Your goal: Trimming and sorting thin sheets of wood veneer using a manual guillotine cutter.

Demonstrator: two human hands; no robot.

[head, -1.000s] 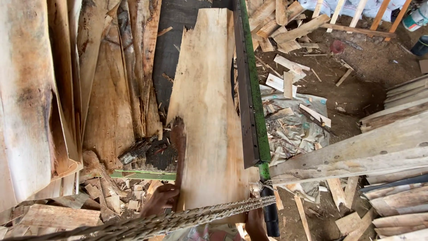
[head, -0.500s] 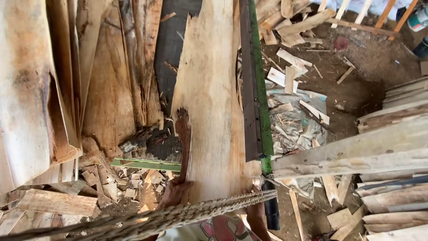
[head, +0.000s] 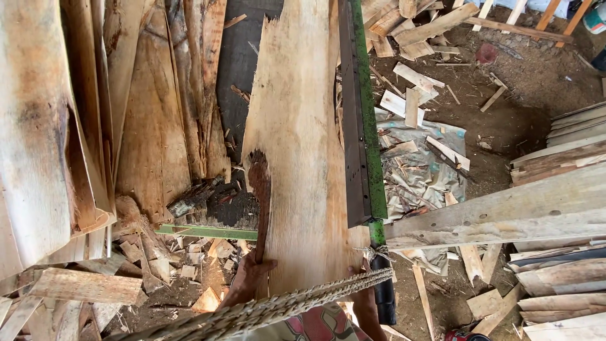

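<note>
The long pale rough-sawn wooden plank [head: 303,151] lies lengthwise up the middle of the frame, its right edge set against the dark metal guide rail with the green painted side [head: 361,113]. A dark brown strip of bark or rot [head: 260,189] runs along the plank's lower left edge.

At the bottom centre, the left hand [head: 249,278] has its grip wrapped round the plank's near left edge, fingers curled over the bark strip. The right hand [head: 363,300] sits at the plank's near right corner, just beside the rail; a braided straw-coloured rope [head: 271,309] crosses in front of it, so whether its grip is clenched cannot be told.

The step in hand looks like lining up and feeding the plank along the rail. The next move seems to call for steady, even forward pressure from both hands while keeping the right edge tight against the rail.

Left of the plank lean stacked slabs of wood offcuts [head: 82,126]; at right, scrap pieces [head: 413,88] litter the dirt floor [head: 530,82].
</note>
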